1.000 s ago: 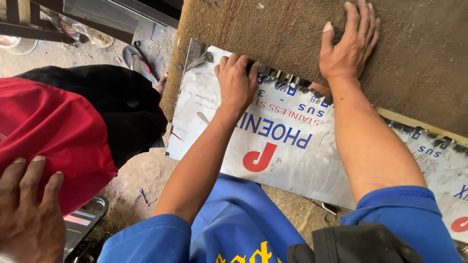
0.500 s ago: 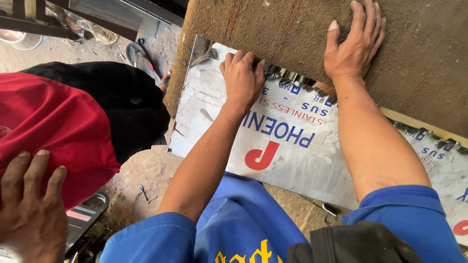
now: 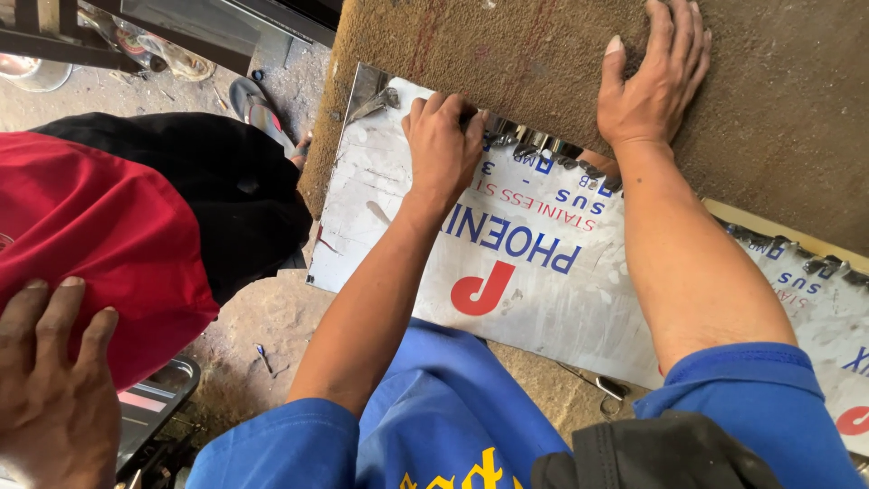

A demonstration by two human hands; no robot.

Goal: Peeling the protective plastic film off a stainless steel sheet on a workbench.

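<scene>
Both my arms reach forward — my left hand curled, fingers bent and knuckles up; my right hand pressed flat, fingers spread — thumb out.

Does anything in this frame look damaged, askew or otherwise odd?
Yes. The protective film on the metal sheet is torn ragged along its upper edge, beside the left hand. The right hand lies flat on the brown mat. A sandal lies loose on the floor.
</scene>
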